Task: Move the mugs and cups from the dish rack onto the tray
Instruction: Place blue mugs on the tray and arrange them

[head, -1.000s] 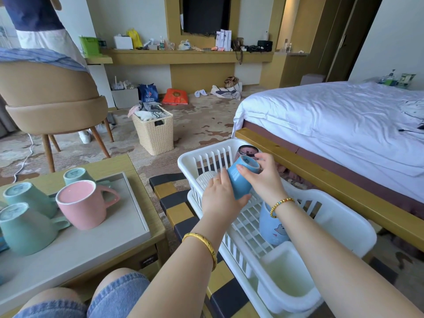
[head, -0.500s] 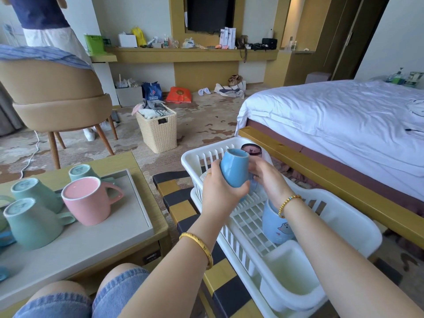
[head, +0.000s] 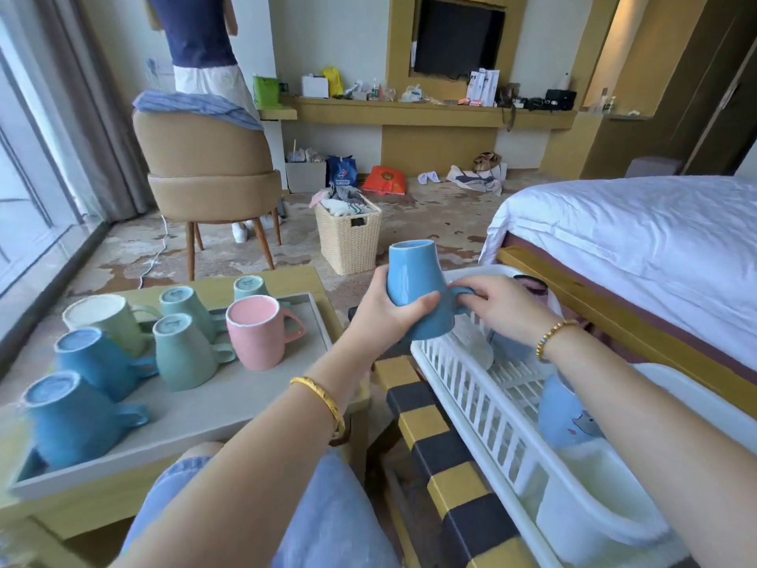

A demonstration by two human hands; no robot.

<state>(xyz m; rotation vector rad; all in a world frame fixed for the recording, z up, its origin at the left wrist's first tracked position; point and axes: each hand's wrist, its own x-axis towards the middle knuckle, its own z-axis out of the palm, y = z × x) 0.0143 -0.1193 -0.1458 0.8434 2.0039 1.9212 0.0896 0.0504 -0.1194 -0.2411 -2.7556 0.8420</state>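
Left hand [head: 383, 311] has its fingers [head: 426, 300] wrapped round the body of a blue mug [head: 415, 292], held upside down, base up. Right hand [head: 497, 307] pinches the mug's handle. The mug is off the dish rack [head: 483, 407], in the air just above the rack's near-left corner, between rack and tray [head: 213, 407].

Progress, judged from the layout:
- Tray, left of the left-hand fingers, on the low counter [head: 295, 280]: seven mugs already there, all inverted. Two blue ones [head: 78, 420] nearest the camera, three green ones [head: 186, 350], one pale cream-green [head: 106, 321], one pink mug [head: 258, 336]. Pink is the closest to the held mug.
- Rack, right of and below the right-hand fingers: at least a light blue printed cup [head: 567, 420] sits beside the rack's white utensil bin. A dark cup [head: 530, 285] shows just behind the right hand, mostly hidden. Something pale blue sits under the right wrist; can't tell what it is.

So most of the job looks done. The held mug makes eight once set down; two or so left in the rack. Free tray space is the bare strip nearer the camera, below the pink mug.
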